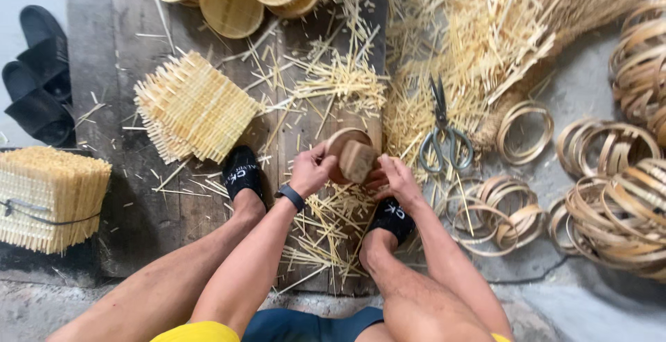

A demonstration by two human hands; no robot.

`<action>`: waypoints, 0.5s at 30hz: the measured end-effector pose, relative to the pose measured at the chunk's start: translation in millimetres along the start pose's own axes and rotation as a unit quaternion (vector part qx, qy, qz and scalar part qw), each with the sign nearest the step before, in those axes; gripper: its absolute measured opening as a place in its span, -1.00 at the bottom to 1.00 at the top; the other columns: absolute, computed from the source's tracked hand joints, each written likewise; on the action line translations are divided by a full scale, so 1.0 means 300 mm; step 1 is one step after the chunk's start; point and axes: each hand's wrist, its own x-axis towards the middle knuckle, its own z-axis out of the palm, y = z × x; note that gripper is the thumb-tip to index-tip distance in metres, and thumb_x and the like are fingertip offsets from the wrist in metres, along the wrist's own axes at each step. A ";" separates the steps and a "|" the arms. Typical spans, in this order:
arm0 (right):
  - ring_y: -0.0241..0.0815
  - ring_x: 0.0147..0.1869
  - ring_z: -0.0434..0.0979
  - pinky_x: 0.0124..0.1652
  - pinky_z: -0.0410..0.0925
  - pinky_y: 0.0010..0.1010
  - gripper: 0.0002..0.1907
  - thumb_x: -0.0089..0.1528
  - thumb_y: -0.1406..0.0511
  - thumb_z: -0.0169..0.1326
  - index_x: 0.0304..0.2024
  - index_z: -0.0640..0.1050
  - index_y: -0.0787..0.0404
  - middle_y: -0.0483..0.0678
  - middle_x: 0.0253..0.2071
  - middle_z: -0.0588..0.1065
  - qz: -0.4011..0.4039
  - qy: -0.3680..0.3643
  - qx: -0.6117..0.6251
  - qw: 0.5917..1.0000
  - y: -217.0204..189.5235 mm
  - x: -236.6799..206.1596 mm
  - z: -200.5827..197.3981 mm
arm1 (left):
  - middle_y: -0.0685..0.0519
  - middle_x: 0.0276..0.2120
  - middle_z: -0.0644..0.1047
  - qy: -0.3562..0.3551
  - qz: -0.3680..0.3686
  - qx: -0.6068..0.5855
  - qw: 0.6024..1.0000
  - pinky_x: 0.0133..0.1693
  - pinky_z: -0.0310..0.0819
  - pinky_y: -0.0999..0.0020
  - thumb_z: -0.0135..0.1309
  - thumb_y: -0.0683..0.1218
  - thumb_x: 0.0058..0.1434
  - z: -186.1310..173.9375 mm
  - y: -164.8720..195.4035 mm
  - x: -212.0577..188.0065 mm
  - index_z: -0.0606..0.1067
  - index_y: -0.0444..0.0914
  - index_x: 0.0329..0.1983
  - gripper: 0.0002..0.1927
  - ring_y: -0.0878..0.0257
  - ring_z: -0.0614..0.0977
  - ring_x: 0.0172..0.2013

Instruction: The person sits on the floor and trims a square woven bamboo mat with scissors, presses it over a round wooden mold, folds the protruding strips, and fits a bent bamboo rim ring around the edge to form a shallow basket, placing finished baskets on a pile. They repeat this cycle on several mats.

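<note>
While both sets of fingers are curled around it, the small round bamboo hoop [345,149] with a woven square pressed into it sits directly between the two hands, held up just above the plank floor [139,196] and between the person's two black slippers. The left hand [311,169] grips the rim from the left side, thumb on top and fingers clenched along the edge; the right hand [395,179] pinches the lower right rim, fingertips tucked under the woven piece. Neither hand is nearer: both touch it. The hoop faces the camera tilted, its opening turned up and toward the person, with the pale tan weave slanting across it. Outward lie loose bamboo splinters [326,227], grey-handled scissors [444,137] just right of the hands, a stack of woven mats [194,109] to the left, and coils of bamboo rings [610,210] farther right.
</note>
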 end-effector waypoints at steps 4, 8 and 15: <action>-0.13 -0.49 0.57 -0.52 0.49 -0.27 -0.52 0.11 0.14 0.33 -0.18 0.45 0.37 0.06 -0.43 0.53 -0.101 0.061 -0.139 0.983 -0.059 -0.021 0.065 | -0.11 -0.17 0.65 0.050 0.086 0.002 0.995 -0.15 0.59 0.28 0.15 0.14 0.32 0.098 0.125 -0.005 0.58 -0.29 0.02 -0.57 0.14 0.68 -0.20; -0.18 -0.49 0.59 -0.52 0.48 -0.33 -0.69 0.15 0.22 0.24 -0.34 0.59 0.42 0.05 -0.47 0.57 -0.109 0.058 -0.095 0.988 -0.040 -0.007 0.099 | -0.09 -0.28 0.70 0.116 0.075 -0.030 0.990 -0.19 0.62 0.27 0.03 0.21 0.37 0.180 0.199 0.016 0.61 -0.23 0.01 -0.55 0.18 0.75 -0.25; -0.19 -0.47 0.62 -0.55 0.54 -0.33 -0.65 0.12 0.23 0.26 -0.25 0.52 0.41 0.03 -0.41 0.57 -0.108 0.070 -0.057 0.990 0.014 0.038 0.099 | -0.13 -0.38 0.68 0.059 0.053 0.044 0.996 -0.28 0.60 0.28 -0.03 0.25 0.35 0.106 0.174 0.090 0.68 -0.19 -0.06 -0.50 0.13 0.75 -0.34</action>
